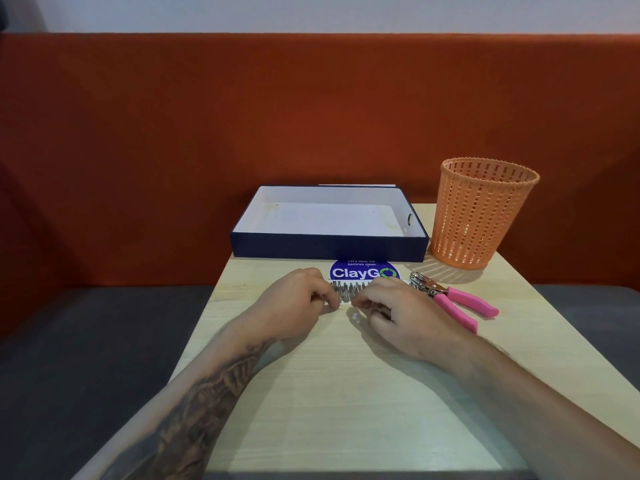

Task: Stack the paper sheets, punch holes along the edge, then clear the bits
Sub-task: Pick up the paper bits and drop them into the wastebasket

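"Pinching the paper sheets (349,291), are both hands?"
"Seems so. Left hand (301,299) and right hand (398,315) curl their fingers on the near edge, mid-worktop (346,393). The punch (440,299) lies unheld just right."
"Advice?"
"Square the edges flush before punching; white bits (355,317) beside the fingers can go in the basket (485,216) after."

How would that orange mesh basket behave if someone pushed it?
The orange basket is probably light, its walls being mostly holes, so it would likely slide on the table. Its base looks narrower than its rim, so a high push might tip it.
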A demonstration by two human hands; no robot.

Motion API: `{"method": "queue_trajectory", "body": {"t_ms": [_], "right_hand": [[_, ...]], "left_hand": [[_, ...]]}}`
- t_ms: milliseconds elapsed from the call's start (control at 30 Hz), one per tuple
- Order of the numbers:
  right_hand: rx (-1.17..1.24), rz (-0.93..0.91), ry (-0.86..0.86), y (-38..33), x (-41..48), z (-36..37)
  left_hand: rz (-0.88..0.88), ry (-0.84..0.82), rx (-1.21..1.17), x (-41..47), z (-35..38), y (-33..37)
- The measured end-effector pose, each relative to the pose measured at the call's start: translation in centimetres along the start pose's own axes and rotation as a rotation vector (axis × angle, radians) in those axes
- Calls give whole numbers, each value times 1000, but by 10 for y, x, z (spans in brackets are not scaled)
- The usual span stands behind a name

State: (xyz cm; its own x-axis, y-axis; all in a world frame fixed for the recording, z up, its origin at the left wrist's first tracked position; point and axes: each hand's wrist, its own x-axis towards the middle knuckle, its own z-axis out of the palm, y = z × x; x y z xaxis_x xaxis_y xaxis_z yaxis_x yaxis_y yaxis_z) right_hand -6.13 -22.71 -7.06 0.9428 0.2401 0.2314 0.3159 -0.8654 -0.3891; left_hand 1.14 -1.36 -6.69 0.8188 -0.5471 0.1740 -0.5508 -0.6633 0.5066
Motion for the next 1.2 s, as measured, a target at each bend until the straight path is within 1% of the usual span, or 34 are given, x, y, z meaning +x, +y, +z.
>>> {"method": "queue_trajectory", "body": {"t_ms": [133,233,333,433,533,667,767,833,967,1133,1200], "right_hand": [[-13,2,-3,-1,0,2],[-25,-7,-14,-4,2,5],[-58,-24,-50,-9,5,8],[-88,-50,-61,-15,5,9],[-68,-79,-81,-16,3,7],[-4,-94,-63,-13,-1,1],[59,-64,-29,-8,-2,0],[92,-46,-1,-2,-2,1],[144,-27,48,5,0,2],[225,35,50,4,-2,0],[241,46,50,4,-2,0]], "left_hand": [[-45,-5,-127,0,-2,-2],[-58,-5,-174,1,-2,-4],[-69,31,-213,4,0,-7],[-75,65,-179,6,2,-8],[-54,80,-159,6,4,-7],[-13,44,-75,5,4,-6],[38,15,41,5,5,-3],[42,17,77,4,6,-3],[26,30,60,3,5,-1],[-32,26,-38,3,3,-5],[-31,46,-30,3,3,-4]]}}
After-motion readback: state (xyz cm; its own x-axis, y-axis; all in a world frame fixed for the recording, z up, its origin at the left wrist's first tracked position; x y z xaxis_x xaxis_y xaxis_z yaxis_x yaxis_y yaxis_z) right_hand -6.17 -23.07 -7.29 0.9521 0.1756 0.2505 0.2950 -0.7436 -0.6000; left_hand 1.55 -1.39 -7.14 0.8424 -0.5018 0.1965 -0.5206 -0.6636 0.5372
